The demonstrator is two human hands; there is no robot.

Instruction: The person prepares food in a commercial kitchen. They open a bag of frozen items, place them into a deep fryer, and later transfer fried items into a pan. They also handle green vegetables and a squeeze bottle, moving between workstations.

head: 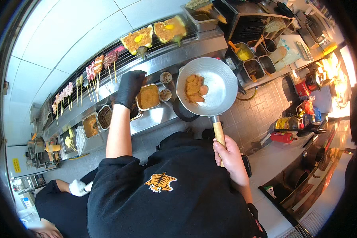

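My right hand [228, 152] is bare and grips the wooden handle [219, 132] of a hammered metal saucepan [221, 89]. Brown-coated pieces of food, perhaps meat [195, 88], lie together on the left side of the pan's bottom. My left hand [131, 88] wears a black glove and hovers at the front of the grill, beside a metal container of orange-brown powder [148, 96]. Its fingers are curled, and whether they hold anything is hidden. Two shaker jars [166, 78] stand between that container and the pan.
Skewers [95, 69] and two egg-topped flat pieces [137, 39] lie on the grill. Metal tubs with sauces [244, 54] stand at right. Tall flames [334, 80] burn at the far right, near a red fire extinguisher [282, 137]. Another person [64, 205] is close at lower left.
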